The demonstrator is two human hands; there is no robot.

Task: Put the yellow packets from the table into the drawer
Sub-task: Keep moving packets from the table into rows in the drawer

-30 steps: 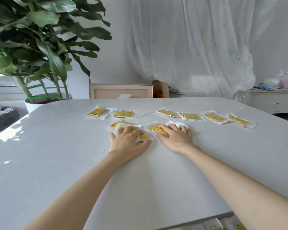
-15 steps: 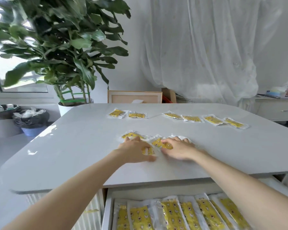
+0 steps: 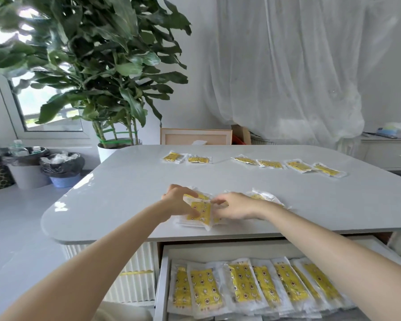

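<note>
Glossy grey table point(image 3: 116, 200), six flat crinkly plastic yellow packets point(image 3: 271, 163) in a row beyond the hands. Left hand point(image 3: 180, 201) pinches a rectangular packet point(image 3: 200, 212), long axis pointing away; right hand point(image 3: 235, 206) fingers its edge. Below the wrists, the open drawer point(image 3: 162, 274) holds seven or so.

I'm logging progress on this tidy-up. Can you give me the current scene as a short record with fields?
left hand: gripping a gathered packet bundle near the table's front edge
right hand: fingers at the same bundle's right side
loose packet beside right hand: lying on the table
far row of packets: six, untouched, along the far side
drawer: pulled open below the table, already lined with yellow packets
</note>
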